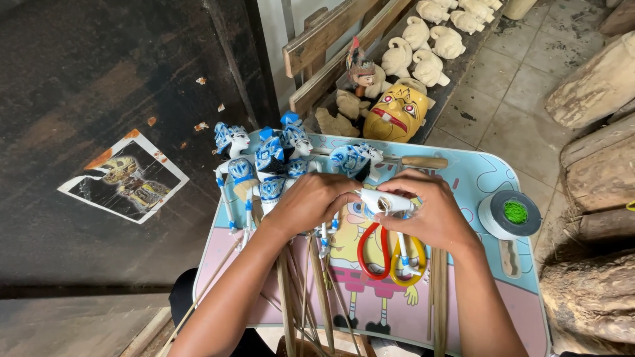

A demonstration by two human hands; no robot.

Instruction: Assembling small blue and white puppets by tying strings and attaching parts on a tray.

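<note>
We see a small white puppet body (385,199) lying level, pinched between our fingertips, blue-trimmed arms dangling below.

Grey tiled floor (516,79); dark wall panel (99,79) to its left, rough logs (595,172) to its right, under daylight.

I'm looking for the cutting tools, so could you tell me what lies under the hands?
Under the right hand lie scissors with one red and one yellow handle loop; their blades are covered by the hands. The left hand hides what lies beneath it.
</note>
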